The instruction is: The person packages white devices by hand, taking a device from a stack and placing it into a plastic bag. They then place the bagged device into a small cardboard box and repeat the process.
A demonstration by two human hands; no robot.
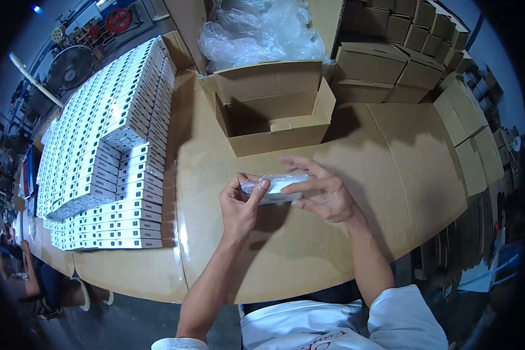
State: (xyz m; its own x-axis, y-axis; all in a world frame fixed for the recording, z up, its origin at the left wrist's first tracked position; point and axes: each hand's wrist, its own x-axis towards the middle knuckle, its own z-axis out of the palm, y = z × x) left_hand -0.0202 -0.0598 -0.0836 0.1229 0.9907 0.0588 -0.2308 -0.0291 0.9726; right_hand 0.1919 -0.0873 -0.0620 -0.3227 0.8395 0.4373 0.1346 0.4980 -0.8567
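A small white box in clear plastic wrap [277,197] is held over the table in front of me. My left hand [240,204] grips its left end, thumb across the top. At the other end is my right hand [332,197], its thumb and a finger on the wrap while another finger is lifted. Just beyond my hands stands an open brown carton [277,142] with its flaps up; a pale piece shows on its inside floor.
Stacked small white printed boxes [140,198] fill the left side of the cardboard-covered table [315,251]. Behind the open carton, a larger box holds clear plastic bags [262,32]. Brown cartons [367,64] are piled at the back right, and more cartons [464,116] line the right edge.
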